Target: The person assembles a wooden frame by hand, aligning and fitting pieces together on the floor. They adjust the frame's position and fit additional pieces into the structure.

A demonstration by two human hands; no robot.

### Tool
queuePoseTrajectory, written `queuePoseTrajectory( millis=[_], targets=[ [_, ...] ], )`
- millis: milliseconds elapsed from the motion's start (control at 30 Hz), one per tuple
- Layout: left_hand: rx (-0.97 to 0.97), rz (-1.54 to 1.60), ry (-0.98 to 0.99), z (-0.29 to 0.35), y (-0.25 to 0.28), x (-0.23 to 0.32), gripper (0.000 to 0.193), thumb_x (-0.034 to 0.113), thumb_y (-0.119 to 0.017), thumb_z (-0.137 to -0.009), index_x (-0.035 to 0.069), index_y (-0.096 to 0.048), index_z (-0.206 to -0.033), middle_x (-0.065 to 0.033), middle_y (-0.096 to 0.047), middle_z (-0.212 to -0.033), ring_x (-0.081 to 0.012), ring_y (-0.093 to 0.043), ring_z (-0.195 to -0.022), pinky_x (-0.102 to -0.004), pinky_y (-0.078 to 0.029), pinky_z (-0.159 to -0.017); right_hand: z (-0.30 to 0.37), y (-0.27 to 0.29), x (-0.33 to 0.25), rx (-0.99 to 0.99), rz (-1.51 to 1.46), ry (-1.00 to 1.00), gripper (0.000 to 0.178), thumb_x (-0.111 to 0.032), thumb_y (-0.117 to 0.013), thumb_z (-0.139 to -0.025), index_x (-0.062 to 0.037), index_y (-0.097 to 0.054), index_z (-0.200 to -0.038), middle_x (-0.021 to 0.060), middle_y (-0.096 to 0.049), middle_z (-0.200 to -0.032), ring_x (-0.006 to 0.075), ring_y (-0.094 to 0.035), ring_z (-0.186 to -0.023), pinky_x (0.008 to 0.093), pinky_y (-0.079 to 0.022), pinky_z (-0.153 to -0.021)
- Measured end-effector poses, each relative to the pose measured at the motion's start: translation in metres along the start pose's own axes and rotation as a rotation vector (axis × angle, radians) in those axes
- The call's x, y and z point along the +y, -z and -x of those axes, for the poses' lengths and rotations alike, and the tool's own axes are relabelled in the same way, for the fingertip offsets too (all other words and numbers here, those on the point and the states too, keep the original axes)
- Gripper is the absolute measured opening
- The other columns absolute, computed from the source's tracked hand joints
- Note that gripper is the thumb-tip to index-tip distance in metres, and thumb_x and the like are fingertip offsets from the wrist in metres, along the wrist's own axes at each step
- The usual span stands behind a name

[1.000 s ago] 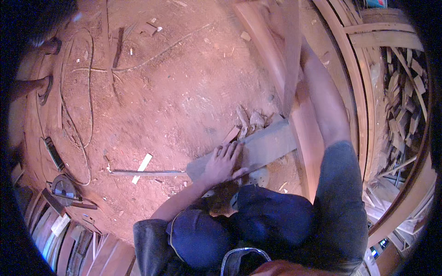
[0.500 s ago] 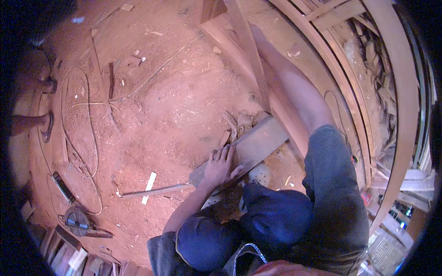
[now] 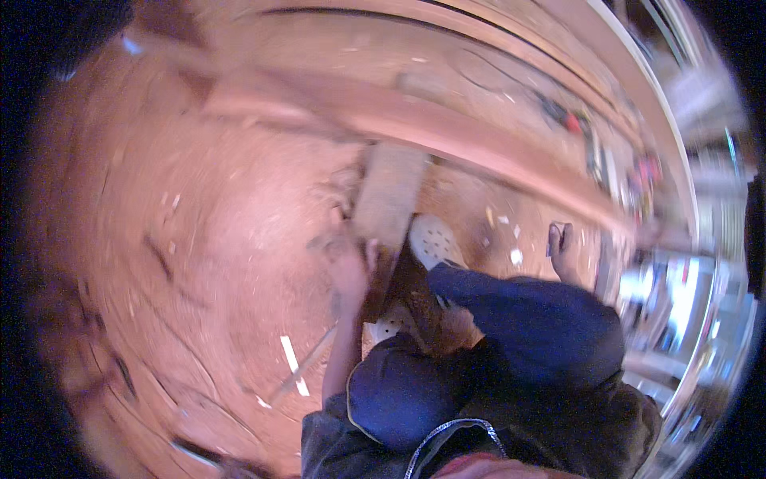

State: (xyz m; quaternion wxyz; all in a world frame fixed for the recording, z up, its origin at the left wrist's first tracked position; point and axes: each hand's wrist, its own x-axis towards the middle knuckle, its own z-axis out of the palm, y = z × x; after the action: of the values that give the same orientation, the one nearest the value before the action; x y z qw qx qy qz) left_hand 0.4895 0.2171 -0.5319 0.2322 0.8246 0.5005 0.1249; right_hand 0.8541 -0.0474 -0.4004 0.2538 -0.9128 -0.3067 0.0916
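My left hand (image 3: 348, 262) is smeared by motion at the left edge of a short wooden plank (image 3: 391, 188), with fingers and thumb apart. The plank lies across the ground, its far end against a long reddish wooden beam (image 3: 447, 128). Beyond my right knee, what looks like my right hand (image 3: 562, 249) shows low over the ground. Its fingers look curled, and anything inside them cannot be made out. The forearm behind it is hidden by my blue-trousered leg (image 3: 527, 319). A white clog with holes (image 3: 435, 241) sits by the plank.
Wood shavings and a pale strip (image 3: 294, 366) lie on the reddish dirt floor. Long timbers (image 3: 479, 32) run along the far side. Tools with red parts (image 3: 571, 121) lie beyond the beam. Bright clutter (image 3: 670, 287) stands at the right. The left side is blurred.
My view has turned, so the plank and beam appear rotated. My right arm, stretched far along the beam before, has come back beside my right knee. My left hand stays by the plank.
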Motion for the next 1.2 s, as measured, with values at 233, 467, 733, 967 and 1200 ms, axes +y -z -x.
queuePoseTrajectory(
  millis=[233, 467, 733, 967, 1200],
  targets=[
    [0.129, 0.350, -0.128, 0.016, 0.008, 0.011, 0.058, 0.030, -0.059, -0.097, -0.010, -0.040, -0.135, -0.0299, -0.047, -0.132, -0.0425, -0.044, -0.126, -0.0471, -0.034, -0.109, 0.142, 0.071, 0.091, 0.091, 0.237, -0.496, 0.044, -0.045, -0.052, -0.099, -0.0018, -0.057, -0.096, 0.0125, -0.062, -0.076, 0.0184, -0.057, -0.065, 0.0390, -0.046, -0.058],
    [0.106, 0.195, -0.385, 0.032, 0.004, 0.037, 0.043, 0.025, -0.061, -0.096, -0.005, -0.049, -0.125, -0.0213, -0.055, -0.115, -0.0349, -0.054, -0.105, -0.0435, -0.044, -0.090, 0.141, 0.068, 0.199, 0.132, -0.052, -0.655, 0.047, -0.048, -0.054, -0.097, -0.0016, -0.058, -0.097, 0.0135, -0.064, -0.078, 0.0207, -0.061, -0.069, 0.0390, -0.049, -0.062],
    [-0.150, 0.032, -0.568, 0.024, 0.002, 0.146, 0.039, 0.024, -0.068, -0.089, -0.003, -0.054, -0.114, -0.0219, -0.057, -0.106, -0.0361, -0.057, -0.095, -0.0439, -0.046, -0.082, 0.050, 0.042, 0.306, 0.161, -0.713, -0.494, 0.054, -0.054, -0.056, -0.094, -0.0011, -0.060, -0.106, 0.0176, -0.068, -0.089, 0.0267, -0.067, -0.083, 0.0396, -0.053, -0.075],
    [-0.453, -0.246, -0.858, 0.001, -0.039, 0.435, 0.060, 0.025, -0.073, -0.084, -0.005, -0.047, -0.130, -0.0251, -0.057, -0.119, -0.0421, -0.054, -0.112, -0.0477, -0.043, -0.097, -0.024, 0.100, 0.293, 0.004, -0.895, -0.262, 0.061, -0.056, -0.054, -0.092, -0.0060, -0.056, -0.127, 0.0259, -0.061, -0.119, 0.0392, -0.060, -0.111, 0.0463, -0.047, -0.095],
    [-0.850, -0.195, -0.928, 0.054, -0.161, 0.707, 0.082, 0.027, -0.070, -0.087, -0.005, -0.024, -0.147, -0.0318, -0.043, -0.138, -0.0427, -0.048, -0.125, -0.0455, -0.038, -0.107, -0.073, 0.165, 0.299, 0.385, -0.703, -0.063, 0.045, -0.047, -0.061, -0.090, -0.0046, -0.063, -0.104, 0.0217, -0.066, -0.091, 0.0385, -0.066, -0.080, 0.0473, -0.051, -0.069]
  ],
)
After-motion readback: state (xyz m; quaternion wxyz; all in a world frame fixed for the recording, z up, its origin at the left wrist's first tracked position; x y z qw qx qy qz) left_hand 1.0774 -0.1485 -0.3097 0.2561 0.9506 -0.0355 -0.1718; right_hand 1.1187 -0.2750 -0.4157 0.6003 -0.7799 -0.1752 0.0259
